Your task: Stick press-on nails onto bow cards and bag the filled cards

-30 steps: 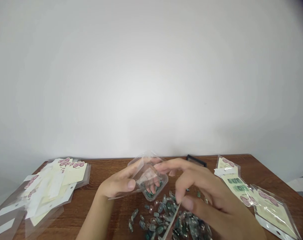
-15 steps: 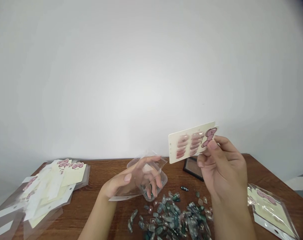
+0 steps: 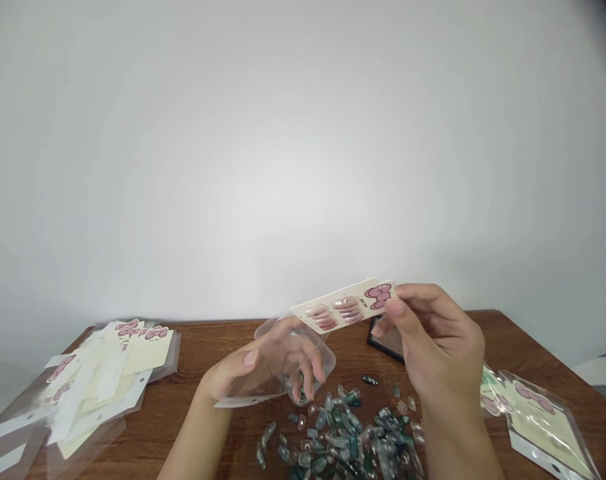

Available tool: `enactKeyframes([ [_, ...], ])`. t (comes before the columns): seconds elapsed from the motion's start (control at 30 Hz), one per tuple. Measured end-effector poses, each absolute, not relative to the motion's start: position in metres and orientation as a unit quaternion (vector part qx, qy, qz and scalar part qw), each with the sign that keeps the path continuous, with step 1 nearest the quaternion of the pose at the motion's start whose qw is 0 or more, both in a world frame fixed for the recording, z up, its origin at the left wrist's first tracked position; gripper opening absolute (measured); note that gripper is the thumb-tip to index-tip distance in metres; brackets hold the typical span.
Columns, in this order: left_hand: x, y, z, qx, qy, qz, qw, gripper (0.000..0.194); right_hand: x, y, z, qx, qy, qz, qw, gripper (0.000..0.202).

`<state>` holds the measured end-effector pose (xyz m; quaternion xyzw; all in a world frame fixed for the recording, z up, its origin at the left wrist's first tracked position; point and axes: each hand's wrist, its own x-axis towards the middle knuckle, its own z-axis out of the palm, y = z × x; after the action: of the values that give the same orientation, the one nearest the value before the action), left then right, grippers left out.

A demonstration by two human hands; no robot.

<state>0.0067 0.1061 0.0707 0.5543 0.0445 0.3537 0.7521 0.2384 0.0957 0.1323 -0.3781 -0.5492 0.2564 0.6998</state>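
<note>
Between the thumb and fingers of my right hand (image 3: 435, 333) is a cream card (image 3: 343, 308) with a pink bow at its right end and two rows of pink press-on nails. The card tilts, its left end over the mouth of a clear plastic bag (image 3: 247, 393). My left hand (image 3: 277, 357) is around and behind that bag, its fingers spread and partly seen through the film. Below both hands lies a heap of green, clear and pinkish nail tips (image 3: 347, 437). A clear plastic container (image 3: 327, 360) stands behind my left fingers.
Clear bags with cream cards (image 3: 103, 380) are piled at the left of the wooden table (image 3: 197, 347). Bagged bow cards (image 3: 547, 420) lie at the right. A dark-framed flat case (image 3: 387, 340) sits behind my right hand.
My right hand has brought the card left and down, from beside the bag to its mouth, and the card lies flatter. My left hand has hardly moved.
</note>
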Motion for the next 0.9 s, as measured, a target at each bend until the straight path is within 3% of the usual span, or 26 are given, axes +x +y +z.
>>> enactKeyframes([
  [0.47,0.006,0.105,0.077,0.602,0.084,0.320,0.727,0.083,0.239,0.088,0.137,-0.405,-0.621,0.165,0.651,0.002],
  [0.57,0.006,0.104,0.079,0.613,0.095,0.306,0.722,0.078,0.239,0.088,0.138,-0.406,-0.642,0.153,0.632,0.003],
  [0.7,0.006,0.104,0.080,0.626,0.093,0.299,0.714,0.072,0.237,0.088,0.139,-0.412,-0.636,0.154,0.634,0.004],
  [0.9,0.007,0.105,0.083,0.624,0.093,0.284,0.722,0.084,0.236,0.089,0.141,-0.406,-0.663,0.185,0.601,0.004],
])
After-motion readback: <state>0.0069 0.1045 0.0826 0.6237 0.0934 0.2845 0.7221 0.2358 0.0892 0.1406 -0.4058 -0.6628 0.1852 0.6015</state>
